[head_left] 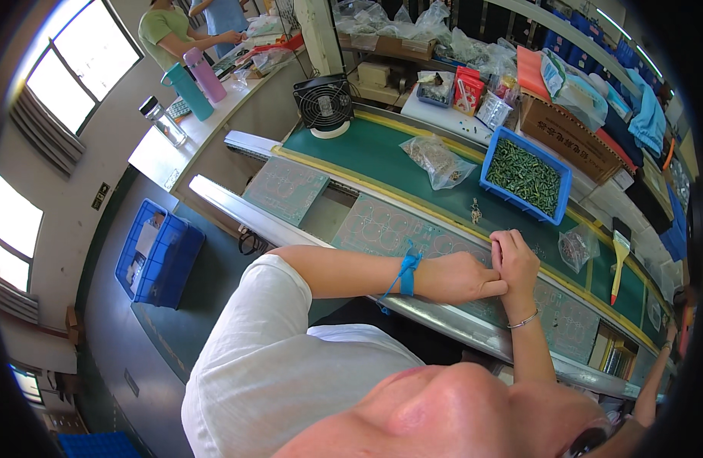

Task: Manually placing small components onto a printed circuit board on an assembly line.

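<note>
The left hand [458, 278] and right hand [515, 259] touch above the row of circuit boards [374, 221], fingers bent; I cannot tell if they pinch anything. The boards lie flat by a metal rail [233, 202], which seems to hold their edge. The blue tray's [519, 204] sides keep small green parts [523, 174] from spilling.
</note>
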`<state>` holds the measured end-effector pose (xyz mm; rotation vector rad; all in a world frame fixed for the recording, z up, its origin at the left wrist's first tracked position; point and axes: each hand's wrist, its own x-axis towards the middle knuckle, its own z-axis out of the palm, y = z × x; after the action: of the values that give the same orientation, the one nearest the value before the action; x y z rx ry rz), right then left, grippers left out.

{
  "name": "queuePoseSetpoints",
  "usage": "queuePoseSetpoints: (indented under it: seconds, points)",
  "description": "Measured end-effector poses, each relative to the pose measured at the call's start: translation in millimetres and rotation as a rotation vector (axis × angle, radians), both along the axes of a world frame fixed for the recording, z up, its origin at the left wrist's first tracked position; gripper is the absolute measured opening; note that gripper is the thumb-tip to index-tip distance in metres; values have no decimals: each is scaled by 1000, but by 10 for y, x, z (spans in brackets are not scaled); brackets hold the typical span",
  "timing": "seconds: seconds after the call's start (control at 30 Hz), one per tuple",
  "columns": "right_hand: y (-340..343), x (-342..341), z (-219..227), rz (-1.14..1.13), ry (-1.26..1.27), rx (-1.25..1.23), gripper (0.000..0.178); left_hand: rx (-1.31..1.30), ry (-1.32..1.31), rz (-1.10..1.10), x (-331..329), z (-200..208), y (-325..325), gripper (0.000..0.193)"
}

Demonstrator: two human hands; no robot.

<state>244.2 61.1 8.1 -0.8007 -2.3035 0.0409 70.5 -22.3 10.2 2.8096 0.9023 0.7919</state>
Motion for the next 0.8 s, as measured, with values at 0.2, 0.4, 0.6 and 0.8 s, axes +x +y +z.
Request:
queuePoseSetpoints:
  seconds: [0.2, 0.4, 0.6, 0.8]
  points:
    - [-26, -11, -2, 1, -8, 18, 12, -33, 36, 10, -3, 26, -22, 26]
    - [-26, -2, 13, -4, -5, 36, 12, -23, -8, 2, 5, 27, -6, 22]
    - [-1, -20, -19, 4, 0, 23, 11, -3, 12, 13, -18, -8, -1, 26]
    - [29, 17, -10, -9, -17, 10, 9, 36, 16, 35, -3, -1, 8, 27]
